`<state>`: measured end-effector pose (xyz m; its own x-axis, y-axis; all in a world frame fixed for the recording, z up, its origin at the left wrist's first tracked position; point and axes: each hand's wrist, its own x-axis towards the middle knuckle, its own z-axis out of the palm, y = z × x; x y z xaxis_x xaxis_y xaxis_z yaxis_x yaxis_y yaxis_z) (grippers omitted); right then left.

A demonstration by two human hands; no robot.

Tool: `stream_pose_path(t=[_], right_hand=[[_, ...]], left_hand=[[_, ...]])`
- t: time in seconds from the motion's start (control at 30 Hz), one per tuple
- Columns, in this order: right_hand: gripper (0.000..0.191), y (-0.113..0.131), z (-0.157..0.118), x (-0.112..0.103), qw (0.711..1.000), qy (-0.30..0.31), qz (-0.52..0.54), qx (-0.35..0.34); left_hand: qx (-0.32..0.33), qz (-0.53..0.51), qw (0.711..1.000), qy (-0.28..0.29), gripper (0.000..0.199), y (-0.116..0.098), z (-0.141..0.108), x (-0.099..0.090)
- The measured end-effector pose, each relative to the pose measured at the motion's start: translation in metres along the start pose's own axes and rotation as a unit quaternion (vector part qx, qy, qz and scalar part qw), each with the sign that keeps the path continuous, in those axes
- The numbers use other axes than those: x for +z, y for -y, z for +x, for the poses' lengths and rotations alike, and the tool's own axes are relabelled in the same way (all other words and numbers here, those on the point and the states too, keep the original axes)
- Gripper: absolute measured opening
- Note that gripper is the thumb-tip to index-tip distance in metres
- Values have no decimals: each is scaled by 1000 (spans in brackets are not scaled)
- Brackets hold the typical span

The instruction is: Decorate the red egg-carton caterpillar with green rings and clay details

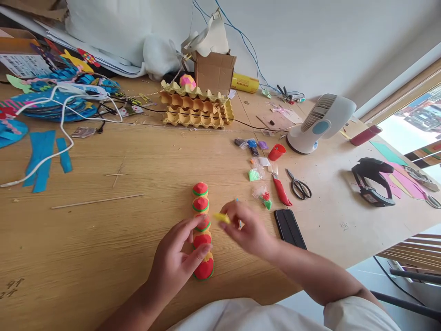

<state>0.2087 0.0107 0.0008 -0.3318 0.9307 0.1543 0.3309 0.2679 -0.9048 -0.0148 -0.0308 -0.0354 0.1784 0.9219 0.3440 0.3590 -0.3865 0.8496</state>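
A strip of egg-carton cups (200,203), covered in red with green rims, lies lengthwise in front of me. My left hand (179,250) is over its lower half, thumb and index finger spread apart across the cups; whether they press on it is hard to tell. Just right of the strip, my right hand (250,230) is closed in a pinch on a small yellow piece of modelling clay (221,217). The yellow piece is slightly blurred. Something with white and blue shows behind the right fingers, mostly hidden.
To the right lie small bags of coloured clay (254,174), a red cup (276,152), a red-handled fork (282,191), scissors (300,187) and a phone (290,228). Egg cartons (196,120) and a white fan (320,122) stand farther back. Thin sticks (98,201) lie left.
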Motion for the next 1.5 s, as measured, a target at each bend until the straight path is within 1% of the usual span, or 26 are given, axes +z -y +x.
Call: stream_pose_path(t=[0.07,0.1,0.13,0.2,0.3,0.33,0.4,0.47,0.5,0.53,0.57,0.6,0.63,0.67,0.7,0.73,0.8,0.87,0.97,1.07,1.17,1.27,1.4,1.5], right_hand=[[21,8,-12,19,992,76,-50,-84],[20,10,-15,23,988,93,-63,-104],[20,11,-16,24,987,103,-62,-109],[27,13,-14,18,989,122,-29,-79],[39,14,-8,0,986,160,34,-20],[39,14,-6,-6,985,165,48,-6],[35,12,-4,-19,983,170,56,30],[28,4,3,-36,980,187,30,52],[27,-2,9,-48,982,185,4,49],[26,-11,17,-61,985,162,-44,42],[25,-21,27,-76,985,118,-116,38],[24,-34,40,-92,977,57,-205,35],[25,-47,53,-109,951,-2,-306,40],[30,-61,67,-125,910,-30,-408,59],[37,-74,80,-140,864,-32,-494,89],[43,-86,92,-152,849,-25,-516,107],[51,-104,112,-168,837,-2,-533,124],[56,-115,125,-173,827,30,-545,135],[50,-121,135,-170,815,62,-557,145],[39,-123,140,-166,809,64,-565,149],[32,-126,143,-166,811,37,-563,155],[36,-130,143,-172,817,-22,-554,159],[35,-136,135,-183,826,-107,-531,157],[36,-144,125,-195,841,-140,-496,164]], left_hand=[[-12,-25,999,18,45,1,-3,1],[-14,-38,999,24,43,1,-4,1],[-14,-50,998,30,40,0,-4,1],[-15,-64,997,41,34,-3,-5,2],[-3,-51,998,38,30,-7,-2,3],[5,-41,998,37,27,-8,-1,3],[12,-30,998,52,24,-10,0,3],[6,-27,998,60,22,-10,2,3],[1,-26,998,62,23,-11,2,3],[-4,-25,998,64,25,-11,2,3],[-9,-25,998,65,26,-11,1,3],[-11,-27,997,67,26,-11,1,2],[-11,-30,997,68,26,-11,1,2],[-10,-33,997,71,25,-11,0,2],[-9,-37,997,71,24,-11,0,2],[-8,-40,997,73,23,-11,-1,2],[-8,-42,996,74,23,-10,-1,2],[-11,-43,997,69,23,-10,-1,1],[-16,-42,997,63,25,-9,1,0],[-15,-41,997,62,25,-10,3,-1],[-11,-44,997,59,24,-10,3,-1],[-8,-52,997,59,22,-10,2,-1],[-12,-52,997,54,22,-10,1,-2],[-23,-50,997,58,24,-10,1,-2]])
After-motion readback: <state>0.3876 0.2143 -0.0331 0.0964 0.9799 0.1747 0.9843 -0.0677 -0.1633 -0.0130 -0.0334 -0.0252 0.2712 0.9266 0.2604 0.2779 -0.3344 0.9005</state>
